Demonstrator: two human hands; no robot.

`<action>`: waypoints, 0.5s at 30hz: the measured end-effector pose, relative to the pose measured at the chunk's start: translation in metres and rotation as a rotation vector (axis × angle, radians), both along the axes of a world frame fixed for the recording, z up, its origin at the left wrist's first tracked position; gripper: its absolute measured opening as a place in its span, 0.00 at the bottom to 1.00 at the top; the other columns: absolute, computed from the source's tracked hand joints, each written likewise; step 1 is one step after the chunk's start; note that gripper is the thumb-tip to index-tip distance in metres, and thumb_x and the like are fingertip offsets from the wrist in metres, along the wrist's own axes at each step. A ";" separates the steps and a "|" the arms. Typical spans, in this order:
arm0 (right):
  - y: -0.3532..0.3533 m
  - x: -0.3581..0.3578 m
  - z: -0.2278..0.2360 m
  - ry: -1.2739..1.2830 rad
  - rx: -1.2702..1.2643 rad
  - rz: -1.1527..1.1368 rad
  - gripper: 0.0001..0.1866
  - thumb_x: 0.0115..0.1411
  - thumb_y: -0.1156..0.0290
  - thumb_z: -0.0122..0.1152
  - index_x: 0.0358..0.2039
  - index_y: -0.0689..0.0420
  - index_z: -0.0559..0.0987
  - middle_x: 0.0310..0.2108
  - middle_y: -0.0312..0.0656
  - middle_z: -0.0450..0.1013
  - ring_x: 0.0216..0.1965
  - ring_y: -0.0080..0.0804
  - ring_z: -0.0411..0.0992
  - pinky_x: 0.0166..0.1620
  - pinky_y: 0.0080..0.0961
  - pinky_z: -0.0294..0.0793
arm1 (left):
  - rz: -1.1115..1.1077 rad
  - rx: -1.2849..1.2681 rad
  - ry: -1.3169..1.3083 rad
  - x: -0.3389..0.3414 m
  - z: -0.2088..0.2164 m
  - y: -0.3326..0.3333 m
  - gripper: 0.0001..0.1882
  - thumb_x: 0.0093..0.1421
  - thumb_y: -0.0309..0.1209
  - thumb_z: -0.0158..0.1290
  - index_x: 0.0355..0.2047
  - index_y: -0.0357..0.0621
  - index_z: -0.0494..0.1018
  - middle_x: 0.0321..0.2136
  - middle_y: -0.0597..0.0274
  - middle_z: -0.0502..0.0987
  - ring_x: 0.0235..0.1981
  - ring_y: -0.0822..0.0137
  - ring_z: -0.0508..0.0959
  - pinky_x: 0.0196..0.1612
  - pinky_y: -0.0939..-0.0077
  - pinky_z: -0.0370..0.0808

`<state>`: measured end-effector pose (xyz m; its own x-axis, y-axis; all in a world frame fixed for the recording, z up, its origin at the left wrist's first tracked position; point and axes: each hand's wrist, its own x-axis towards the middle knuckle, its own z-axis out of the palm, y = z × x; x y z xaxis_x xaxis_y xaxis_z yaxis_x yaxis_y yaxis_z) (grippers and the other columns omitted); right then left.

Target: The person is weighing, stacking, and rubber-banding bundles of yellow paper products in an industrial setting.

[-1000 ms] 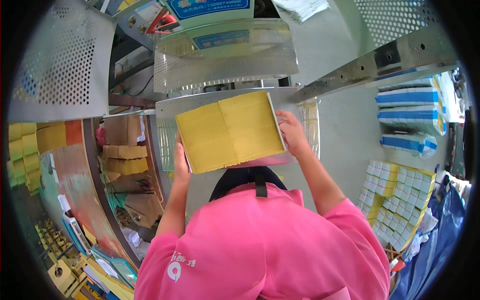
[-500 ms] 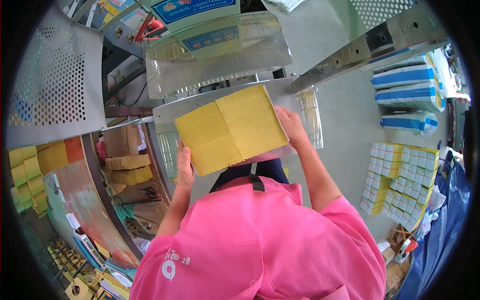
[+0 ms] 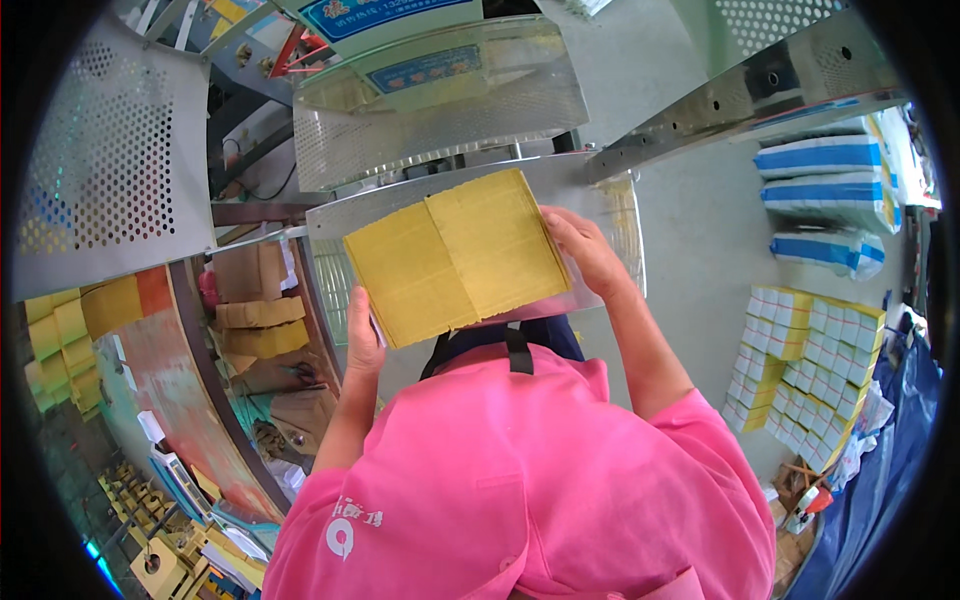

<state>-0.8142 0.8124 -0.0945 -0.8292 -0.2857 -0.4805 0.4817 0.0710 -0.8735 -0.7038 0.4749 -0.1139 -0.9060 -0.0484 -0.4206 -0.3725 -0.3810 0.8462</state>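
The left hand is pressed on one end of the yellow paper bundle. This bundle is over the metal tray, toward its near edge; whether it rests, I cannot tell. The right hand clamps the opposite end, probably for balancing the weight.

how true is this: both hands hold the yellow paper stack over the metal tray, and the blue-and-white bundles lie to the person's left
Wrong side: the blue-and-white bundles lie to the person's right, not left, as the head view shows. The rest stands: the left hand and right hand hold the yellow paper stack over the metal tray.
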 end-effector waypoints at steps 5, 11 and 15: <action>-0.002 0.000 -0.006 0.017 -0.080 0.003 0.27 0.66 0.52 0.51 0.56 0.61 0.73 0.47 0.40 0.74 0.49 0.28 0.70 0.51 0.27 0.69 | 0.016 -0.052 -0.054 -0.003 0.002 -0.001 0.32 0.71 0.53 0.32 0.59 0.37 0.63 0.54 0.57 0.71 0.56 0.64 0.71 0.58 0.68 0.67; -0.007 0.005 0.001 -0.120 -0.139 -0.094 0.27 0.66 0.53 0.52 0.56 0.61 0.73 0.51 0.41 0.72 0.51 0.29 0.70 0.52 0.27 0.70 | 0.125 0.085 -0.234 -0.019 0.015 -0.001 0.27 0.70 0.50 0.37 0.55 0.39 0.67 0.48 0.59 0.75 0.49 0.64 0.76 0.51 0.68 0.73; -0.011 0.003 -0.004 -0.281 -0.209 -0.217 0.21 0.66 0.63 0.52 0.55 0.60 0.73 0.52 0.40 0.72 0.51 0.27 0.70 0.53 0.23 0.68 | 0.173 -0.011 -0.371 -0.037 0.017 0.017 0.24 0.70 0.47 0.39 0.54 0.39 0.67 0.45 0.60 0.76 0.45 0.67 0.78 0.46 0.72 0.76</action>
<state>-0.8109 0.8011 -0.0987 -0.7254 -0.2341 -0.6473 0.6881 -0.2236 -0.6903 -0.7410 0.4915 -0.0968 -0.6711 -0.1933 -0.7157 -0.5840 -0.4567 0.6711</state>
